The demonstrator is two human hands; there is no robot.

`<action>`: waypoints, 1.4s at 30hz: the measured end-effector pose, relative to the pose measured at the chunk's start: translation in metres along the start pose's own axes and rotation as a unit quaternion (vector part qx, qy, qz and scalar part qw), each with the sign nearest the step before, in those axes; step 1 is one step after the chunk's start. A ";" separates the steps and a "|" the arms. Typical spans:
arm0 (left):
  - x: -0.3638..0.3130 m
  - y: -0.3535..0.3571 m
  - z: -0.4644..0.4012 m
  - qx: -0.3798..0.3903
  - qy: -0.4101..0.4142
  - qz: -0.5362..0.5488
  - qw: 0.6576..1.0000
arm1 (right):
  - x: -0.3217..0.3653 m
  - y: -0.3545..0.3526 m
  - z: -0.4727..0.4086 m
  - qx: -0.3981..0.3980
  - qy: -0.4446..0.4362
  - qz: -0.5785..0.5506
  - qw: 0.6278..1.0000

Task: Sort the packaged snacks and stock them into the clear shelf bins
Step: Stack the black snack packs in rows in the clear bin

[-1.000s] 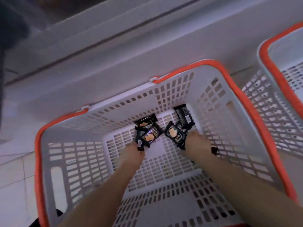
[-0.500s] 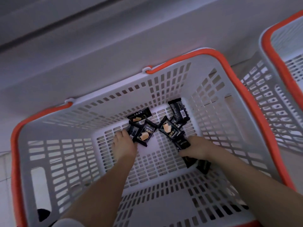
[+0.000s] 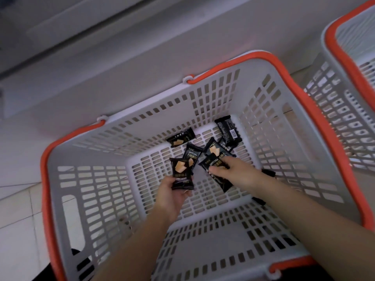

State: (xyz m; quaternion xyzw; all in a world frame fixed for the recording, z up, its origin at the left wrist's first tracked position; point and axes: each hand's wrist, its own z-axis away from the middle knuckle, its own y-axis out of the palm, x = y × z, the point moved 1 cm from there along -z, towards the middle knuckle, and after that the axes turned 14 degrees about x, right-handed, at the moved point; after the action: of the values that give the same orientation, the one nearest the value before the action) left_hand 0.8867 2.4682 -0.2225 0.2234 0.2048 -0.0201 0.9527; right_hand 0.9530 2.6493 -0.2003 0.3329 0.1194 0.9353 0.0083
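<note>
Both my arms reach down into a white slotted basket (image 3: 97, 179) with an orange rim. My left hand (image 3: 172, 197) holds a black snack packet (image 3: 181, 173) lifted off the basket floor, its picture side facing up. My right hand (image 3: 233, 171) grips a bundle of black packets (image 3: 215, 165), with more black ends showing behind the wrist. Loose black packets lie on the basket floor: one near the back wall (image 3: 180, 138), one marked DRYCAKE (image 3: 191, 154), and one barcode side up in the back right corner (image 3: 228, 129).
A second white basket with an orange rim (image 3: 345, 57) stands to the right, close beside the first. A pale ledge or cabinet base (image 3: 142, 57) runs behind both. Tiled floor (image 3: 18, 209) shows at the left.
My left hand has picked up a packet and raised it off the basket floor. My right hand has moved forward onto the packets at the middle, holding several.
</note>
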 end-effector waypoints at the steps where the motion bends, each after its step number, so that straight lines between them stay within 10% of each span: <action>1: 0.002 0.005 0.001 0.019 -0.005 -0.004 1.000 | 0.000 0.000 -0.002 -0.022 -0.010 0.015 1.000; 8: 0.006 0.036 -0.011 0.099 -0.009 -0.048 0.994 | -0.001 -0.003 -0.005 -0.060 -0.065 -0.057 0.994; 15: -0.020 0.026 -0.027 0.025 -0.127 -0.236 0.963 | 0.006 -0.023 0.004 -0.068 -0.112 0.306 0.943; 29: -0.012 0.036 -0.033 0.027 -0.052 -0.390 0.919 | -0.004 -0.019 -0.012 0.017 -0.033 0.236 0.971; 32: -0.017 0.026 -0.044 -0.142 0.092 -0.534 0.829 | -0.010 -0.024 -0.013 -0.035 -0.012 0.224 0.974; 37: -0.015 0.009 -0.065 -0.152 0.063 -0.726 0.667 | -0.015 -0.032 -0.017 -0.108 0.002 0.193 0.975; 42: -0.012 0.013 -0.072 -0.146 0.029 -0.797 0.585 | -0.019 -0.034 -0.022 -0.124 -0.006 0.207 0.970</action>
State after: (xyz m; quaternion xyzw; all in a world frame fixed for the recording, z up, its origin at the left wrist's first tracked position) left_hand 0.8496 2.5106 -0.2711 -0.1707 0.3282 -0.7350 0.5682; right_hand 0.9523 2.6755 -0.2364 0.3521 -0.0690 0.9222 -0.1439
